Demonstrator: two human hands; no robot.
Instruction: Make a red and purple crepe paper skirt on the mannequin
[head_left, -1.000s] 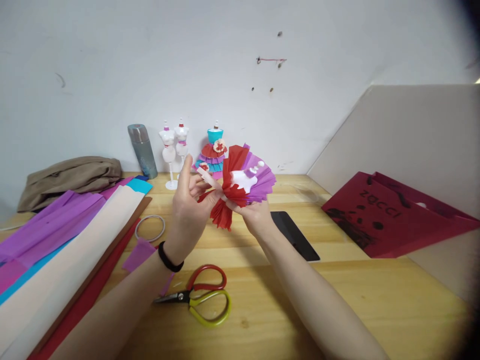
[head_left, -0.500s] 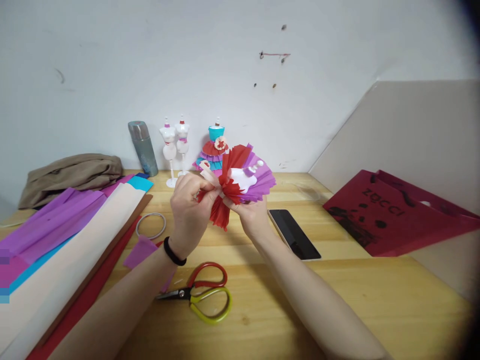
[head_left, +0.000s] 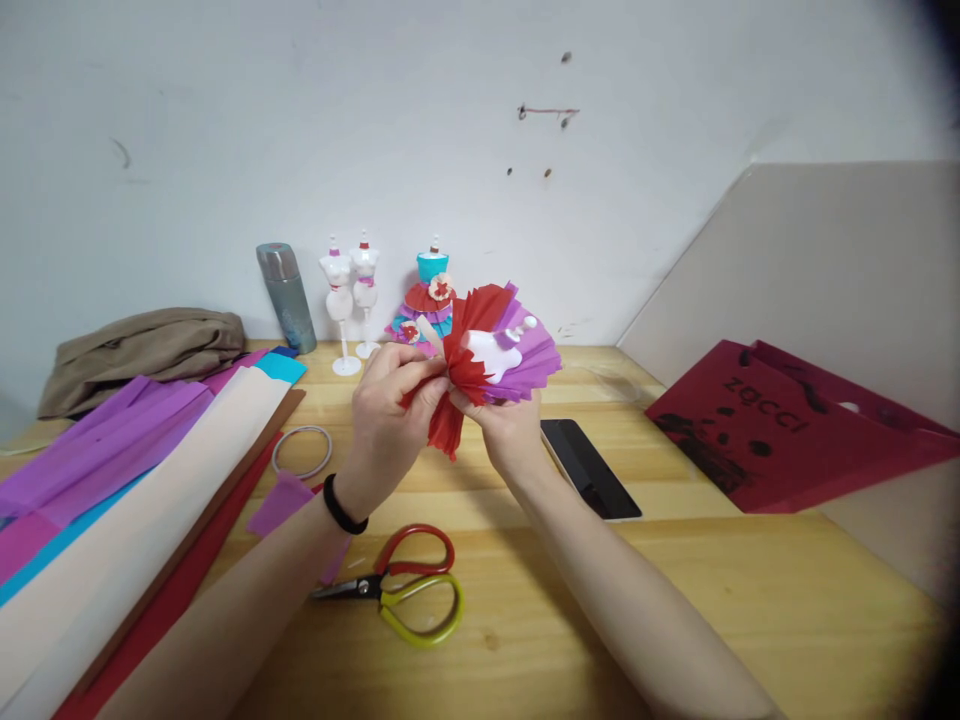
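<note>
Left hand (head_left: pixel 394 410), with a black band (head_left: pixel 345 506) at the wrist: fingers curled nearly closed, thumb and forefinger pinched on a narrow cream paper strip (head_left: pixel 429 333) at the gathered waist of a small white plastic dress-form figure (head_left: pixel 491 355). Right hand (head_left: pixel 514 430): thumb bent in at the same gather, gripping the figure; its other fingers were mostly hidden behind the skirt, so their exact closure could not be told.

Figure was held up above the pale wooden table (head_left: pixel 712 600), neck tilted to the right, wrapped in pleated red and purple crepe paper. Beyond it stood a dress-form in a turquoise top and tiered ruffles (head_left: pixel 431 298). Scissors with one red and one yellow handle (head_left: pixel 367 588) lay nearest the wearer. A black-screened phone (head_left: pixel 591 468) lay just beside the right forearm; a thin pale ring (head_left: pixel 301 429) and a purple paper scrap (head_left: pixel 281 505) lay near the left.
</note>
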